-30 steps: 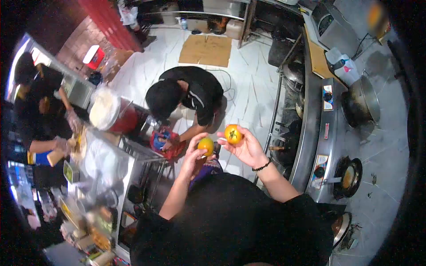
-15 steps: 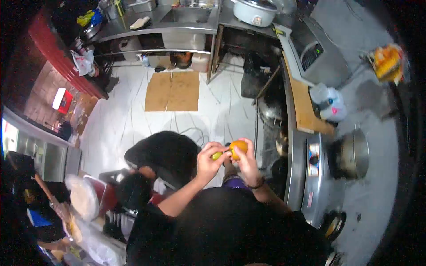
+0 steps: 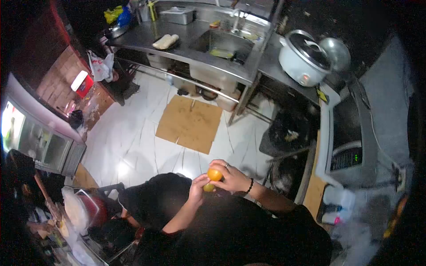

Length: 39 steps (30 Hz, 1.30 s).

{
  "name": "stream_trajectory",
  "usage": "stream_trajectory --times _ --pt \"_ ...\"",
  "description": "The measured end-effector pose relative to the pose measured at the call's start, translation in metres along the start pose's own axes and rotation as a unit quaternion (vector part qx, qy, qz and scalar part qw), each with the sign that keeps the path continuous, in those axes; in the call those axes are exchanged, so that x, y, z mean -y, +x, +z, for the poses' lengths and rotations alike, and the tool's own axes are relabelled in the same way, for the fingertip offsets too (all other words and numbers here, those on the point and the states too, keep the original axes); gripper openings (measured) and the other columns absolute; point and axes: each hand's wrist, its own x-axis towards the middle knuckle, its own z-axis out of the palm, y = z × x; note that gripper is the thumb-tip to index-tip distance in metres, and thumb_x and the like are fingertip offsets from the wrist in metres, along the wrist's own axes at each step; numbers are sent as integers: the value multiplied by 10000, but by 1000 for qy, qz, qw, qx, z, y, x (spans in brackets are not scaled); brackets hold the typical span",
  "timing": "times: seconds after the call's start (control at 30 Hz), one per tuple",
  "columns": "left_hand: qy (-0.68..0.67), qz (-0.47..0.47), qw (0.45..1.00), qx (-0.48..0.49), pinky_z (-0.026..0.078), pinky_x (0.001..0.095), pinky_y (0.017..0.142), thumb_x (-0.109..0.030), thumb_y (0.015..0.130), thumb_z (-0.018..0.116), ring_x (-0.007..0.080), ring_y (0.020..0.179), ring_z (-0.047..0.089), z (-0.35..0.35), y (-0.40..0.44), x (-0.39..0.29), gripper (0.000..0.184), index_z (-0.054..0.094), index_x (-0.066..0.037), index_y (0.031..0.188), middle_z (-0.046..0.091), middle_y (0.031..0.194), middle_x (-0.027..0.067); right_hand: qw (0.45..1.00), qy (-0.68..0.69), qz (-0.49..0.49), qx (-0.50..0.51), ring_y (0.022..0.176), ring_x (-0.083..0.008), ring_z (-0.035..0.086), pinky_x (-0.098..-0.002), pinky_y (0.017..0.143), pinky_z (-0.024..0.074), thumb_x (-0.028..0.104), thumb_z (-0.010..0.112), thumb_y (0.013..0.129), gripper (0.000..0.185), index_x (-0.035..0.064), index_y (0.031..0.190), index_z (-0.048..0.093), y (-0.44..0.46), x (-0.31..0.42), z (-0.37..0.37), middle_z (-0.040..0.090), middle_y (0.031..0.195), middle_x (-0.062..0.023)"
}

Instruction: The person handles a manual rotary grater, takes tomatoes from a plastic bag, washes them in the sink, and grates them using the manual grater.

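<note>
An orange-coloured round fruit (image 3: 215, 174) sits in my right hand (image 3: 234, 178), whose fingers curl round its far and right sides. The hand wears a ring, and a dark beaded bracelet circles the wrist. My left hand (image 3: 198, 188) is closed just to the left, its fingertips touching or nearly touching the fruit. Below the fruit, at the left fingers, shows a small yellow-green rounded thing (image 3: 208, 188); its kind is unclear. Both hands are together in front of my dark-clothed body.
Flattened cardboard (image 3: 190, 123) lies on the tiled floor. Beyond stand a steel counter with a sink (image 3: 227, 46) and a white rice cooker (image 3: 304, 60). A microwave (image 3: 348, 137) is on the right. A person in black (image 3: 155, 197) is close on my left, near a red bucket (image 3: 95, 206).
My view has turned right and up, bringing the sink and rice cooker further into sight. Both hands have come closer together, with the yellow-green thing now below the fruit rather than beside it.
</note>
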Motion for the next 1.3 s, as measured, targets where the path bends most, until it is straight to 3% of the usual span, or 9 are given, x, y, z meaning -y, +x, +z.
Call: stream_trajectory --times 0.23,0.5,0.63,0.77,0.83,0.9,1.03,1.17,1.3 --pt "110 -33 993 -16 550 322 652 -112 856 527 196 849 632 -14 156 -96 282 569 15 1104 638 976 119 976 -121 -158 91 1088 -330 518 -418 891 466 157 649 763 442 125 1171 483 130 -125 -57 479 1213 -124" --pt "305 3 952 5 442 264 594 -83 785 598 120 691 576 -35 361 -225 177 646 -57 953 640 806 57 959 -228 -4 167 1103 -322 505 -417 920 445 177 576 798 425 188 1220 520 296 -217 -139 504 1216 -102" --pt "511 164 840 -79 469 301 667 -145 787 637 130 744 605 43 456 -321 145 678 -12 826 673 830 105 962 -92 40 -253 1077 -289 517 -373 904 419 145 681 791 451 35 1168 459 333 -296 -191 500 1160 -153" --pt "408 346 842 -68 453 265 706 -161 797 641 115 744 590 97 574 -366 188 684 -23 918 659 796 83 872 75 315 -366 1000 -267 516 -369 893 418 177 659 814 502 56 1215 384 360 -348 -242 479 1086 -125" --pt "373 333 864 -55 455 257 705 -212 818 645 116 741 590 112 621 -376 234 670 -21 951 646 776 70 876 -17 297 -380 934 -240 529 -355 850 440 176 634 829 484 63 1223 376 389 -371 -264 471 1063 -118" --pt "351 303 885 -42 456 250 705 -263 840 650 118 738 590 108 645 -381 284 655 -19 985 632 756 57 849 201 280 -400 895 -217 550 -323 784 462 165 616 841 456 64 1218 380 404 -405 -264 496 1043 -113" --pt "386 -148 907 84 482 241 762 -645 877 414 128 761 607 96 664 -398 670 608 -44 1103 621 763 21 886 238 263 -298 792 -170 580 -286 655 481 239 644 864 446 32 1181 409 460 -436 -264 554 983 -94" --pt "226 -100 966 70 467 275 824 -706 869 300 146 918 591 72 703 -382 743 567 -68 1140 615 1002 52 941 119 306 -80 831 -178 608 -302 670 501 382 655 844 574 46 1244 416 501 -478 -281 569 995 -171" --pt "211 -21 971 107 477 323 808 -632 889 385 182 920 591 46 772 -379 631 528 -87 1173 596 1040 64 947 190 259 -9 1009 -167 523 -266 773 470 208 667 840 566 74 1327 410 528 -550 -314 423 1275 -82"
